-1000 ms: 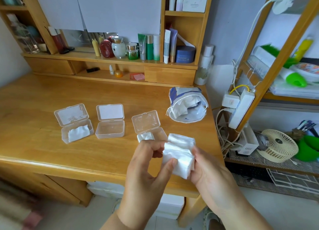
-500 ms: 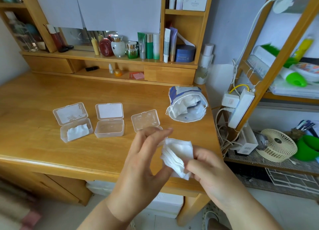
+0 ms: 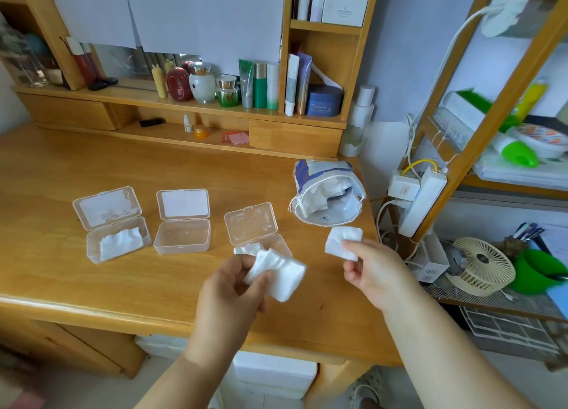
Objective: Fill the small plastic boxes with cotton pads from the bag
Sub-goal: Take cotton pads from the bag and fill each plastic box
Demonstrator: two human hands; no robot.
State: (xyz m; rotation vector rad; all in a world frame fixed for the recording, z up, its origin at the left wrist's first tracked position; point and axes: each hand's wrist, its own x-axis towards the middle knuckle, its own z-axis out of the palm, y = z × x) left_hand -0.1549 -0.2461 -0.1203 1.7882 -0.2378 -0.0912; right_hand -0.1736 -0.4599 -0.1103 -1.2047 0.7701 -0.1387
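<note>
Fingers (image 3: pixel 349 249) of the right hand (image 3: pixel 373 270) pinch a single pad (image 3: pixel 339 239); the left hand (image 3: pixel 230 288) grips the stack (image 3: pixel 276 273), probably for portioning. Both hover above the surface (image 3: pixel 92 279) by the right box (image 3: pixel 276 242); the bag (image 3: pixel 325 193) lies beyond

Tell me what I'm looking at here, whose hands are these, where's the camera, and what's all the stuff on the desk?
No machine here: a person's two bare hands, filmed by one camera worn on the head, looking forward and down. On the wooden desk stand three small clear plastic boxes, lids open. The left box holds some cotton pads, the middle box looks empty, and the right box, partly hidden by the hand, shows some white inside. Behind them lies the opened bag of pads. The left hand grips a stack of pads; the right hand pinches a thin white pad, possibly a few.
</note>
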